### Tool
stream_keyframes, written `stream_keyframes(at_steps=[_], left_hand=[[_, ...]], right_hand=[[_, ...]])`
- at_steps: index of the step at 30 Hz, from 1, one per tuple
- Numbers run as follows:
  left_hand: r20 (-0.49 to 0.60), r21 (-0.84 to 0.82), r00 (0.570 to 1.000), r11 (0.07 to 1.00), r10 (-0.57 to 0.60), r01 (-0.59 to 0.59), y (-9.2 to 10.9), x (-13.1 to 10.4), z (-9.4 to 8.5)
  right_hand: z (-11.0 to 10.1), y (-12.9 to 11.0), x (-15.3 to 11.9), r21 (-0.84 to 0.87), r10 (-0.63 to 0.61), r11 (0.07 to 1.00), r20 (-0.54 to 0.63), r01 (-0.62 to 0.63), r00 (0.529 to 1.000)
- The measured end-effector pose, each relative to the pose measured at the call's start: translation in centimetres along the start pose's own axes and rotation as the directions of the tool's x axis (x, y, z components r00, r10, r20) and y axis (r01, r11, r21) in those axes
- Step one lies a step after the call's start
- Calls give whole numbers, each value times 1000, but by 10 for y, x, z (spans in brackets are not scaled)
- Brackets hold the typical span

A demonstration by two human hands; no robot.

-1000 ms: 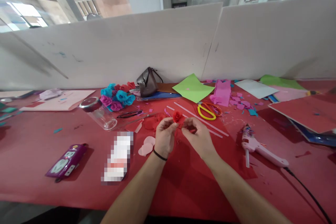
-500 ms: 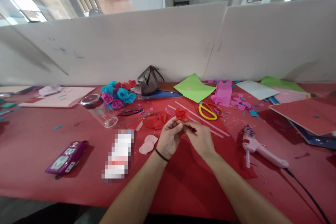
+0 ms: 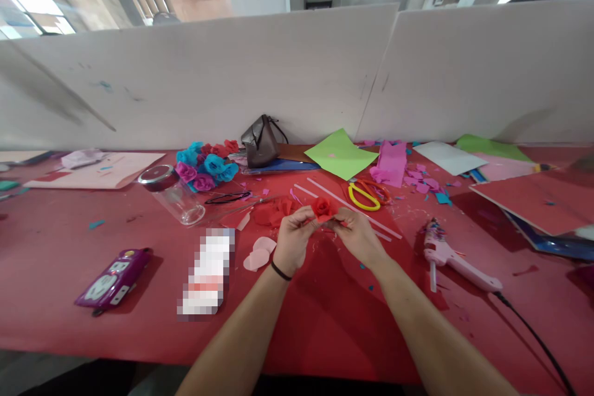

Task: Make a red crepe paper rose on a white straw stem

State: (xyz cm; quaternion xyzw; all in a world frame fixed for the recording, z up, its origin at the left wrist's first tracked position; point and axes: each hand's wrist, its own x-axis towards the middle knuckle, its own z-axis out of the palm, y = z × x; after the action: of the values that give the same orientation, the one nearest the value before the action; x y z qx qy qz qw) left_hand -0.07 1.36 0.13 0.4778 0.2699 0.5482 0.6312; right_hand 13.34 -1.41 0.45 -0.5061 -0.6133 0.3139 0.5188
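Note:
A small red paper flower (image 3: 323, 206) is held between my two hands over the red table. My left hand (image 3: 297, 236) pinches its left side, a dark band round the wrist. On the other side, the fingertips of my right hand (image 3: 357, 235) pinch the flower's lower right edge. Red crepe paper pieces (image 3: 269, 213) lie just beyond my left hand. Past my right hand lie clear glue sticks (image 3: 380, 224) and scissors with yellow and orange handles (image 3: 364, 197). The flower's underside is hidden by my fingers.
A pink glue gun (image 3: 459, 263) with a black cord rests at the right. To the left are pale pink paper ovals (image 3: 258, 253), a glass jar (image 3: 171, 195), a purple case (image 3: 114, 279) and colourful paper flowers (image 3: 208, 167). A white partition (image 3: 232, 74) stands behind.
My hands have drawn a little apart and hold the flower from both sides. My right hand's fingers have shifted onto its edge. The view has moved slightly.

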Motion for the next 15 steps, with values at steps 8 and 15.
stream_keyframes(at_steps=[8,15], left_hand=[[-27,179,985,970,169,-161,-5,0,-7],[74,405,973,885,218,-229,-7,3,-14]], right_hand=[[-1,-2,1,-25,-2,1000,-75,0,997],[-15,-16,2,461,208,873,-51,-161,977]])
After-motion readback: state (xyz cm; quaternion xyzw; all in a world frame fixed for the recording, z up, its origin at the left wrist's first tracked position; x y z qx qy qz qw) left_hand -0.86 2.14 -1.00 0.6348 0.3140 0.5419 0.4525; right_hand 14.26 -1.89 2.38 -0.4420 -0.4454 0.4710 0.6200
